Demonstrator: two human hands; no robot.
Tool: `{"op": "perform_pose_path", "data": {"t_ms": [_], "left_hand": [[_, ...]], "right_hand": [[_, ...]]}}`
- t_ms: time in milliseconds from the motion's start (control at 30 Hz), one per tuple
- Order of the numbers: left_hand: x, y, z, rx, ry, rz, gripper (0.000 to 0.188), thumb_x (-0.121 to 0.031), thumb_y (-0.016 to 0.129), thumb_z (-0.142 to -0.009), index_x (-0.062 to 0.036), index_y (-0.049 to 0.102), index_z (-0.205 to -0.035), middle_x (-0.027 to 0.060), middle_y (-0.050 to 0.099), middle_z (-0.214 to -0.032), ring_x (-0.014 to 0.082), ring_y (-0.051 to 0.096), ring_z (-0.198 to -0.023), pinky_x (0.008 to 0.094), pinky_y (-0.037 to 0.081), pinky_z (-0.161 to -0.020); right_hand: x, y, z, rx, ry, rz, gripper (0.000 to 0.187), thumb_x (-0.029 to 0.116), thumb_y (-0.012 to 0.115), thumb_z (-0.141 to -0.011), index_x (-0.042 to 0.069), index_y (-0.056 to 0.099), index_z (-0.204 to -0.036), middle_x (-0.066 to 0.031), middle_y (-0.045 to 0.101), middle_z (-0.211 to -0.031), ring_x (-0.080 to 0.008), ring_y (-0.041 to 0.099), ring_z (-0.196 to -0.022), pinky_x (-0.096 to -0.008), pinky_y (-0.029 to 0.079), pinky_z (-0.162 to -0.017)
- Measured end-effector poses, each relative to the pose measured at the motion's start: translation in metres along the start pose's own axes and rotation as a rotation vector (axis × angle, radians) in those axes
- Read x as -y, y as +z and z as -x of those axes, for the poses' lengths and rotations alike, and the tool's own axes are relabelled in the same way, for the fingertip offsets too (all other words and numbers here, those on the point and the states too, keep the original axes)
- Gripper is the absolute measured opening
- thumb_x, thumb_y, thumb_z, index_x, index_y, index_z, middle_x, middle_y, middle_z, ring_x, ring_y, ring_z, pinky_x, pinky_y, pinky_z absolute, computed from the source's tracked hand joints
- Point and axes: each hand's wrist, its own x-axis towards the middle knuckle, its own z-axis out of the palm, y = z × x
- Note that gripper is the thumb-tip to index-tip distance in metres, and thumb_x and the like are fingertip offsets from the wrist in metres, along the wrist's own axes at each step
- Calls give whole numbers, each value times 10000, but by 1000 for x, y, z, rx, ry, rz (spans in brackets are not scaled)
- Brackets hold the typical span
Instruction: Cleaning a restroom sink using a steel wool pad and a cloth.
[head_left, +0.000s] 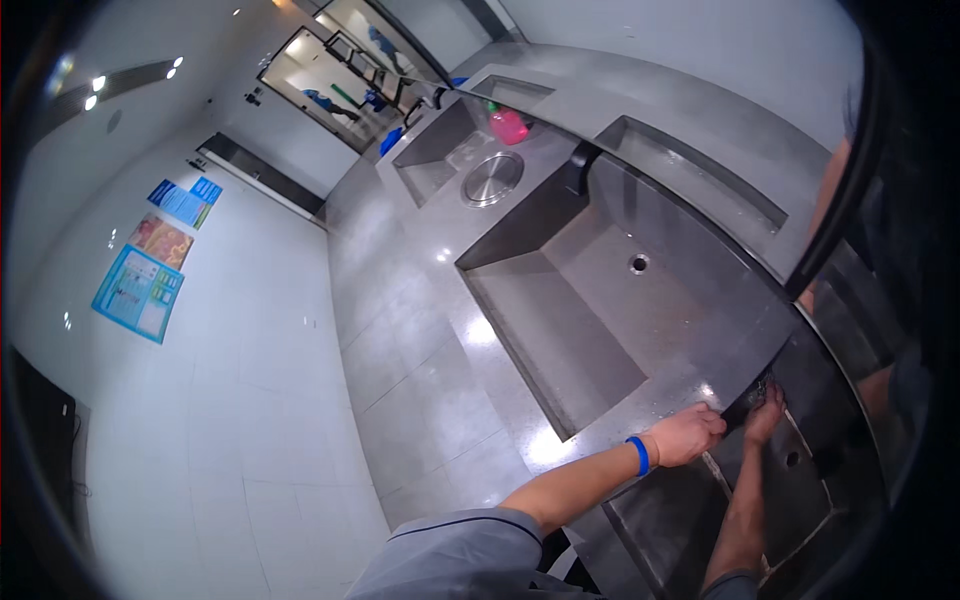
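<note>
My left hand [688, 435], with a blue wristband [638, 456] on its wrist, rests at the counter's edge with its fingers curled. Its fingertips meet a dark fitting [742, 404] that looks like a black tap; whether they hold anything is hidden. Just right of it, my right hand [766, 412] reaches into the near grey sink [806, 425]. Its fingers bend around the far side of the fitting, next to a small glinting patch I cannot make out.
Farther along the counter lies another deep sink [600, 300] with a drain hole and a black tap [582, 165]. Beyond are a round steel lid [492, 179] and a bottle of pink liquid [508, 126]. A long mirror [700, 180] borders the counter's right; posters [140, 290] hang on the left wall.
</note>
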Motion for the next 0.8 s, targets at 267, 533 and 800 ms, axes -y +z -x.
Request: {"op": "perform_pose_path", "data": {"t_ms": [267,533,800], "left_hand": [[12,-5,-1,8,37,29,102,-172,602,-709,-79,639,-728,57,574,-918,214,546,-954,344,399,-847],[-2,2,4,45,-25,4,95,-163,604,-709,-83,650,-729,59,566,-914,220,535,-977,338,388,-866],[-1,4,3,-56,-187,-14,117,-94,585,-726,-38,624,-821,149,612,-917,342,597,-915,422,484,-827]], "right_hand": [[-17,23,45,271,270,-665,292,44,502,-873,-18,608,-1138,-190,564,-1137,-344,515,-1084,-404,403,-957],[-16,-19,-24,98,-110,-109,311,-33,545,-809,19,662,-1093,-189,597,-1176,-368,530,-1123,-417,425,-969],[8,16,50,145,-40,-370,330,147,419,-915,-24,659,-1066,-208,615,-1171,-328,546,-1157,-405,408,-1023]]}}
